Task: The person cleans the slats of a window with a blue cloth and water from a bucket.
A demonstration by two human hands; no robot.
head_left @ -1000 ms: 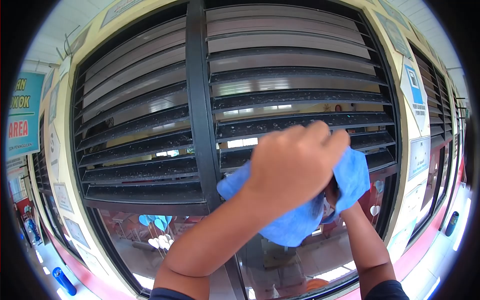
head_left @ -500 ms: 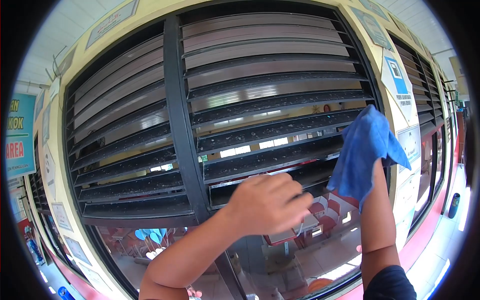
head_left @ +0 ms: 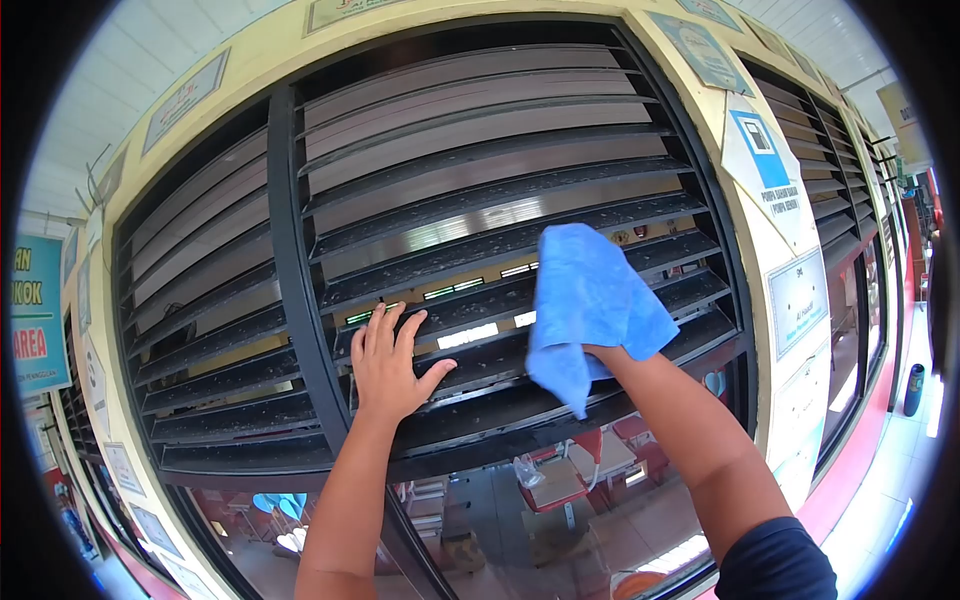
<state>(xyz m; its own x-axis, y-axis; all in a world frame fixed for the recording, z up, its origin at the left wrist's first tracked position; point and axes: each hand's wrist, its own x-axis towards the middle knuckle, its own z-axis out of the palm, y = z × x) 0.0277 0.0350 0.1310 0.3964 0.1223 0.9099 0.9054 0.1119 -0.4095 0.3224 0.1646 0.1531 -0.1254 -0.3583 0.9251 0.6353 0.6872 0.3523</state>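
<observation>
We are at the wiping stage, by the look of it: our right hand (head_left: pixel 600 352) sits just right of the frame's centre, hidden under the blue cloth (head_left: pixel 590 305) it grips, and it presses that cloth against the dusty glass slats (head_left: pixel 480 250) of the right-hand louvre panel. Our left hand (head_left: pixel 388 362), a little left of centre, lies open with fingers spread flat on a slat just beside the black centre post (head_left: pixel 290 250), holding nothing, seemingly bracing.

The next move, as we judge it, calls for a steady sweep of the cloth along one slat, keeping it flat so that it lifts the grit, which lies thick on the middle and lower slats.

The post stands between the two panels, so a stroke must end there. The slats overlap closely, leaving little room for fingers between them.

Farther off, in the lower middle, the fixed pane (head_left: pixel 560 500) shows red chairs and tables behind the glass. A blue-and-white notice (head_left: pixel 762 160) hangs on the cream pillar at upper right, and a teal sign (head_left: pixel 38 310) sits at the far left edge. More louvres (head_left: pixel 860 190) run away along the wall at right.
</observation>
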